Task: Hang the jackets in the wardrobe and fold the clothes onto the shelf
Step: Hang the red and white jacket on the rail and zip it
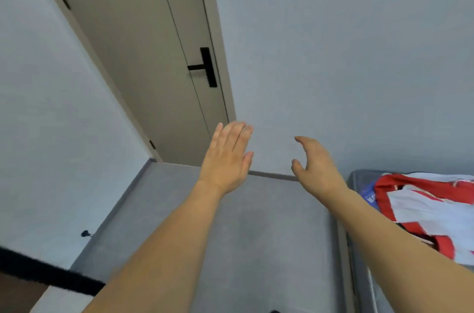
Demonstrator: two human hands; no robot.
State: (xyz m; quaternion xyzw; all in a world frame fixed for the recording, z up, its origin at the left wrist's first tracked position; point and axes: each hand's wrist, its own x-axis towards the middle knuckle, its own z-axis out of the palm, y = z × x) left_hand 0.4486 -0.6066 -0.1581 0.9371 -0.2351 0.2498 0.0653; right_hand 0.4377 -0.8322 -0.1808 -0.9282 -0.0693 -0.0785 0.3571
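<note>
The smooth grey wall and matt floor fill most of your view; a flat taupe door with a black lever handle stands closed ahead. The bed, padded in grey fabric, sits at your right and carries the red-and-white garment, a soft, crumpled heap lying just beside your right forearm. Your left hand is raised with fingers straight, its grip empty; your right hand is loosely curled and grips nothing. No wardrobe is in view. Risk: limp cloth taken from one edge will likely trail, slide off the bed, or snag underfoot.
</note>
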